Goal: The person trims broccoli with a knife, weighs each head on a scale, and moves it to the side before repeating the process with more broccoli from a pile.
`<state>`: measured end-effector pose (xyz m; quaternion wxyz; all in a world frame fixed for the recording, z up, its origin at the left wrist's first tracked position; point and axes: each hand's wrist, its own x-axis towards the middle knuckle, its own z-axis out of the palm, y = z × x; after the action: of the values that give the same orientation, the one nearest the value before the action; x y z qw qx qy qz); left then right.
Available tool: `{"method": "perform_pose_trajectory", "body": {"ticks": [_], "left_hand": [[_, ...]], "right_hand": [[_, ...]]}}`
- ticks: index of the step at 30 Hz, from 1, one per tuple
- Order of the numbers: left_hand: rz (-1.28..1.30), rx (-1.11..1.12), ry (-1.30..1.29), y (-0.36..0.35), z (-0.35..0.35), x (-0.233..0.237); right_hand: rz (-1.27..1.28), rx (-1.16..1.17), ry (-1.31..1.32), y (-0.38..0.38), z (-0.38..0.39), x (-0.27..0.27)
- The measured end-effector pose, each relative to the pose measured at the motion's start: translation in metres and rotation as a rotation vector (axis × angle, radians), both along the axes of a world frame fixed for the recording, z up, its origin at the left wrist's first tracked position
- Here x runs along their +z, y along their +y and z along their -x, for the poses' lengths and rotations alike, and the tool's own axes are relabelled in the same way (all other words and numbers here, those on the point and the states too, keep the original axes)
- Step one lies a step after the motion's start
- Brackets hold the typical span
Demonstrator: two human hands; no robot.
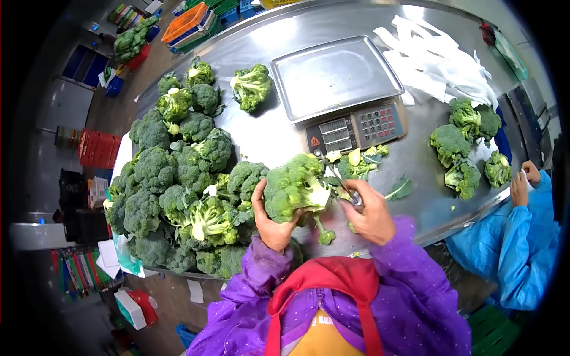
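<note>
My left hand point(274, 230) is wrapped round the lower side of a broccoli head point(293, 185), its pale cut stem facing right. In my right hand point(371, 217) is a knife point(356, 203), gripped by the handle, with its thin blade pointing up and left beside the stem. A small broccoli floret point(325, 236) is just below the head, between my hands. Trimmed leaves and stem pieces point(359, 163) lie on the metal table beyond the knife. Left of my left hand is a large pile of broccoli point(178, 172).
A scale point(338, 77) with a flat metal pan stands at the back. White strips point(439, 62) lie heaped to its right. Several broccoli heads point(451, 145) sit at the right, near a co-worker's hands point(522, 185) and blue sleeves. Stacked crates point(187, 25) stand beyond the table.
</note>
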<state>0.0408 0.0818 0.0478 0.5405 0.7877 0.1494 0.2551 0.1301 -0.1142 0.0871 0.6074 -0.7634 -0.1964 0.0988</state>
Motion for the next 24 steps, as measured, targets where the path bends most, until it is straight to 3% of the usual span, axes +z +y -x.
{"method": "perform_pose_trajectory", "body": {"ticks": [3, 12, 19, 22, 24], "left_hand": [[-0.216, 0.036, -0.070, 0.012, 0.002, -0.007], [-0.410, 0.131, -0.109, 0.014, -0.006, 0.009], [-0.273, 0.070, -0.155, 0.009, -0.005, 0.011], [-0.275, 0.085, -0.190, 0.025, 0.002, 0.011], [-0.291, 0.153, -0.375, 0.046, -0.001, 0.020]], "right_hand": [[0.485, 0.275, -0.070, -0.034, 0.007, -0.013], [0.505, 0.258, 0.000, -0.019, 0.019, -0.019], [0.602, 0.133, -0.023, 0.000, 0.023, -0.032], [0.845, 0.132, 0.285, -0.041, 0.028, -0.093], [0.700, 0.060, 0.268, -0.082, 0.038, -0.105]]}}
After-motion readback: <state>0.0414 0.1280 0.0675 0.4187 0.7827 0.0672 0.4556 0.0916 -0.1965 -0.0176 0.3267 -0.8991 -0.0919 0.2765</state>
